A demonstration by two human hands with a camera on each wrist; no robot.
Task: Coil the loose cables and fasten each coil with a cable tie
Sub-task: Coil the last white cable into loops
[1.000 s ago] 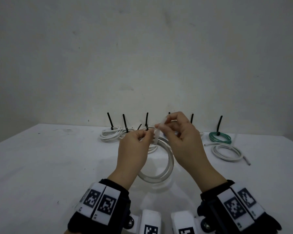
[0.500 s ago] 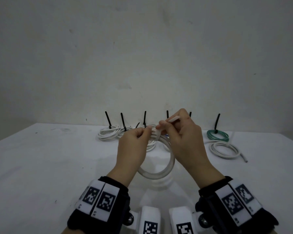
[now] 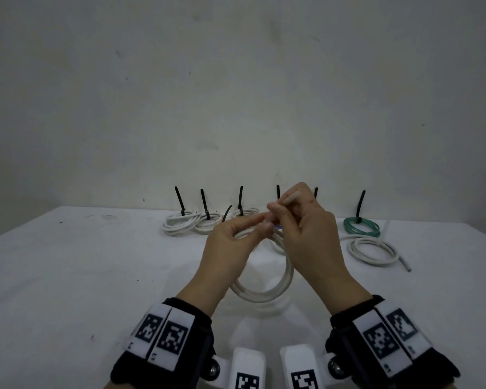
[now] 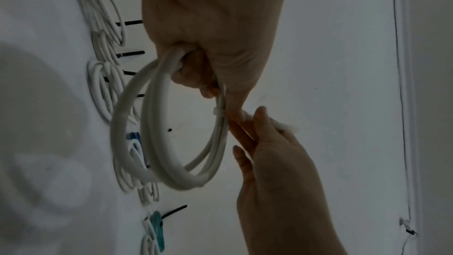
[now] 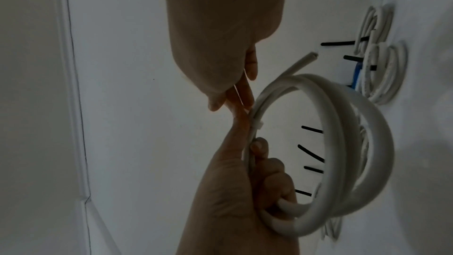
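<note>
A white cable coil [image 3: 264, 294] hangs upright above the table between my hands. My left hand [image 3: 264, 223] grips the coil's top, fingers curled round its strands [image 4: 186, 61]. A white cable tie [image 4: 217, 112] is wrapped round the strands just beside those fingers. My right hand [image 3: 278, 211] pinches the tie's tail [image 3: 291, 198], which sticks up and to the right past the fingertips. In the right wrist view the tie's head [image 5: 257, 125] sits against the coil, and the tail runs thin into my right fingers [image 5: 241, 92].
Along the back of the white table [image 3: 68, 276] lie several white coils [image 3: 183, 223] bound with black ties that stand upright, and a green tied coil [image 3: 361, 227]. A white coil without a tie [image 3: 373, 252] lies at the right. A wall stands close behind.
My right hand has drawn the white tie's tail up and to the right, so more tail shows past its fingertips. The left hand has kept its grip on the coil.
</note>
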